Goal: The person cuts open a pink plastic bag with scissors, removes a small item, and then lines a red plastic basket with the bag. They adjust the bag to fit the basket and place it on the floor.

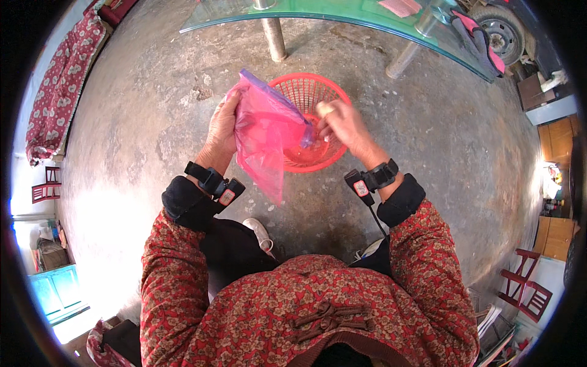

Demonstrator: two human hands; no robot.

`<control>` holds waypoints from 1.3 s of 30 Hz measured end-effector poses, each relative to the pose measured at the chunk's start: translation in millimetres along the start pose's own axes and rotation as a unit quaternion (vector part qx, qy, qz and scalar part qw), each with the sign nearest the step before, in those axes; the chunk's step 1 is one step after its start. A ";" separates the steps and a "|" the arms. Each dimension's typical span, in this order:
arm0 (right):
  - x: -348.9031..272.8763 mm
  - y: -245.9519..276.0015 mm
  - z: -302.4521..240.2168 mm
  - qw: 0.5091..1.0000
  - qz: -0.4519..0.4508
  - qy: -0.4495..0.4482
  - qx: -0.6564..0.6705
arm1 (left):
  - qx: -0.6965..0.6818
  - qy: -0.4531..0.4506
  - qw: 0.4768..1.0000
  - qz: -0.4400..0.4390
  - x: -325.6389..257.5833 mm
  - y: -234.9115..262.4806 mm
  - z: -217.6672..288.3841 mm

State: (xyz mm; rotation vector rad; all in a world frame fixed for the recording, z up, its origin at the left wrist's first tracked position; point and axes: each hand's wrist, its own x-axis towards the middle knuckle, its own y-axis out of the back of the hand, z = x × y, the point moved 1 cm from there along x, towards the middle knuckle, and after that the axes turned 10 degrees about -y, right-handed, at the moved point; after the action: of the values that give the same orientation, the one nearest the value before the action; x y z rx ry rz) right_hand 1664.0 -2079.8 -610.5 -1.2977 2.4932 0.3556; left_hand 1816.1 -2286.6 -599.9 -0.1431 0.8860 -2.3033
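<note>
A seated person in a red flowered jacket holds a pink plastic bag up between both hands, above a bare concrete floor. The left hand is closed on the bag's left upper edge, fingers pinching the film. The right hand grips the opposite side near the bag's purple strip, fingers curled in; what lies under them cannot be made out. The bag hangs in front of a red mesh basket that sits on the floor just beyond the hands, partly hidden by the film. The bag looks thin, limp and very light, likely slick to the touch and easy to tear or crumple; its firmer top edge, where both hands now have it, seems the surest place to take hold. A glass-topped table stands farther off, with a striped glove lying on it.
</note>
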 end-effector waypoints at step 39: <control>5.8 42.1 71.6 0.940 0.254 0.092 -0.211 | 0.414 0.012 0.885 0.214 10.9 60.2 -28.3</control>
State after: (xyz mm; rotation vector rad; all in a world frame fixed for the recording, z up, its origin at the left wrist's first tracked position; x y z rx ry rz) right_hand 1637.2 -2035.2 -675.6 -0.8129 3.0101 0.9735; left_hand 1831.3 -2310.9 -661.0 0.4126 -0.1183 -2.0545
